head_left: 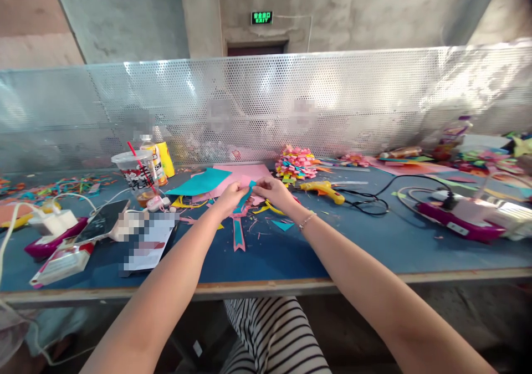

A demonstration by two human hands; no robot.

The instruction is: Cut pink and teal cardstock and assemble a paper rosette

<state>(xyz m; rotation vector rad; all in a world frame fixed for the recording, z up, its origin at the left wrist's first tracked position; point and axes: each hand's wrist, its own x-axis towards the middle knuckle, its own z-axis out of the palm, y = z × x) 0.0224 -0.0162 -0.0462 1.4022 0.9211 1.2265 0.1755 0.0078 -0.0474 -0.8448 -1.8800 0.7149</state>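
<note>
Near edge of the desk: bare blue surface, both forearms reaching over it toward the middle. A finished-looking pink and teal ribbon piece lies flat just in front of the hands, with small paper scraps around it.

Middle of desk: left hand and right hand meet over a small teal paper strip. Both hands are closed to a fingertip pinch on the strip, the left at its lower end, the right at its upper end. The strip is lifted slightly off the desk; the exact fold cannot be made out.

Judgement: work is partway. One piece is done, this strip is being shaped.

Farther back: teal paper sheet on pink paper sheet, a pile of coloured paper bows, a yellow glue gun lying unused to the right.
</note>
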